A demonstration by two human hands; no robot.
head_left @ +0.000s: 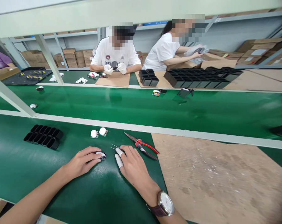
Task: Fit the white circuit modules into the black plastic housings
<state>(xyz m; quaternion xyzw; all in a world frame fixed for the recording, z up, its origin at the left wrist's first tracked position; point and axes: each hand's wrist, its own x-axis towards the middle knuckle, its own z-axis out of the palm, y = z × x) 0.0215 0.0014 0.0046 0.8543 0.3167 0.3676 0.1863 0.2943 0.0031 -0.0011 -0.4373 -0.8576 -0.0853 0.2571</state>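
Pinching case [103, 156] in left hand [83, 160], between both hands. Gripping tweezers [116, 146] in right hand [134, 162], prongs slightly parted, clear of case. Worth bracing case firmly against worktop [91, 196], bringing prongs in gently.

Workbench [80, 199], green top, pale edging rail [89, 124] beyond the pliers. Lying on it: pliers [139, 143], one pair, red and black grips. Cardboard sheet [215, 186], brown, stained, immediately right of the pliers. Small boards [94, 134], two, white-topped, side by side, left of the pliers. Black casings [44, 137], two rows, well left of the pliers. Dark-rimmed part [101, 156], one, left of and nearer than the pliers, partly covered, apparently resting on the surface.
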